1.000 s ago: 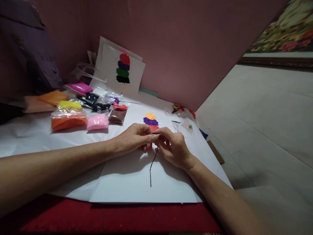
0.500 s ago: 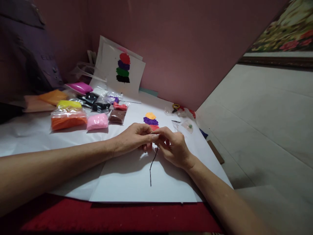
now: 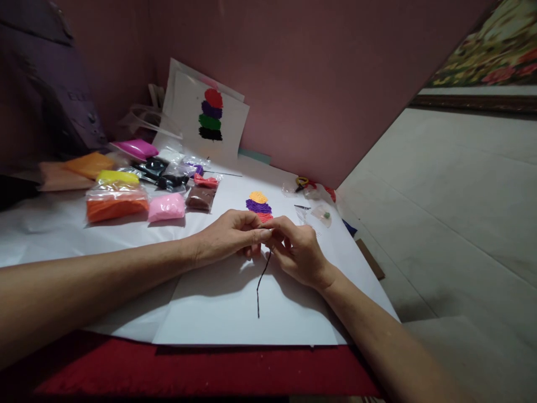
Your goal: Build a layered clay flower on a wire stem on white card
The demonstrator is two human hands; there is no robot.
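My left hand and my right hand meet over a white sheet of paper, both closed in a pinch with fingertips touching. What lies between the fingertips is too small and covered to make out. Just beyond them on the sheet is a layered clay picture in yellow, purple and red; my fingers hide its lower part. A thin dark line runs down the paper from under my hands, bent partway.
Bags of coloured clay lie at the left. Behind them leans a finished-looking card with red, purple, green and black layers. Yellow-handled scissors and a small clear bag lie at the right. A red edge runs along the front.
Almost nothing differs. The view has shifted very slightly, and both hands stay pinched together in the same spot.
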